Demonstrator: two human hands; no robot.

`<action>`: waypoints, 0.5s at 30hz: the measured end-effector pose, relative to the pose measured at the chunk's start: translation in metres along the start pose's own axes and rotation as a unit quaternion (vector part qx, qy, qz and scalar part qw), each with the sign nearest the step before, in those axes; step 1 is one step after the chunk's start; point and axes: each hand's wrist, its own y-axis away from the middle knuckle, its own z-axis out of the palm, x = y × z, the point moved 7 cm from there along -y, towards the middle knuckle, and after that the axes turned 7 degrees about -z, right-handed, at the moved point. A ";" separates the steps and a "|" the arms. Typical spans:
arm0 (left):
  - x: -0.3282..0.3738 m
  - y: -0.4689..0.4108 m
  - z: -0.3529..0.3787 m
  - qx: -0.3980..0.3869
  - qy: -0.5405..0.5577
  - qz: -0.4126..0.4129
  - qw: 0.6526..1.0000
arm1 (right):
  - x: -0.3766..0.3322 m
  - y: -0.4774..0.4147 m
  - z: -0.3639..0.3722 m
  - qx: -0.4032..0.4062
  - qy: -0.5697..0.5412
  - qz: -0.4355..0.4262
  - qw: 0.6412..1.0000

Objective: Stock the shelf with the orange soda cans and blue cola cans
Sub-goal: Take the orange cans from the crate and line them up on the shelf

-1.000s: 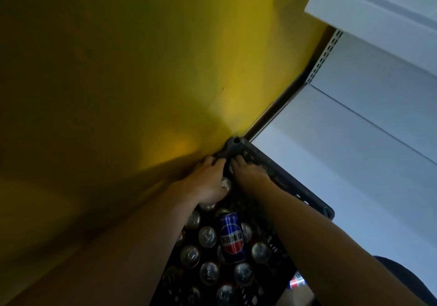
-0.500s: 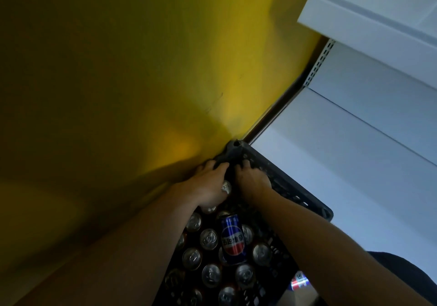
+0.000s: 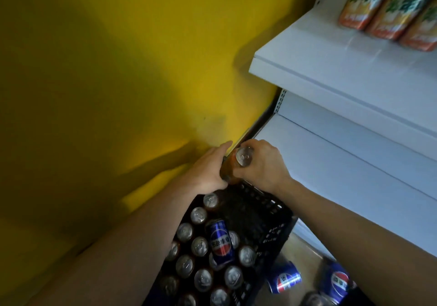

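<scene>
Behind and left of the black crate: yellow wall, in shadow lower down.

Right of the crate: white shelf unit. The lower shelf runs just beside the crate's far right corner. The upper shelf is well above the crate.

The crate stands low in view with a lattice wall. Both forearms reach across it from the near side.

Left hand, over the crate's far rim: fingers curled round the left side of an orange soda can, thumb laid straight along it.

Right hand, just right of the left hand and above the same rim: fingers wrapped over the can's top end. The silver lid faces the camera. The can is tilted, clear of the crate and clamped between the two hands.

Well above the crate, on the upper shelf: orange soda cans, three partly in view and blurred.

Inside the crate's left part: upright cans with silver tops showing, colours not readable. One blue cola can lies on its side across them.

On the floor just right of the crate: two more blue cans, tipped over.
</scene>
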 end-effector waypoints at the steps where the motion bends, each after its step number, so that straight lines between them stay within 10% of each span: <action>1: 0.009 0.006 -0.006 0.014 0.025 0.020 0.999 | -0.005 0.005 -0.016 0.032 -0.036 0.006 0.999; 15: 0.098 0.090 -0.048 0.214 0.269 0.152 0.926 | -0.048 0.086 -0.134 0.237 -0.277 -0.027 0.931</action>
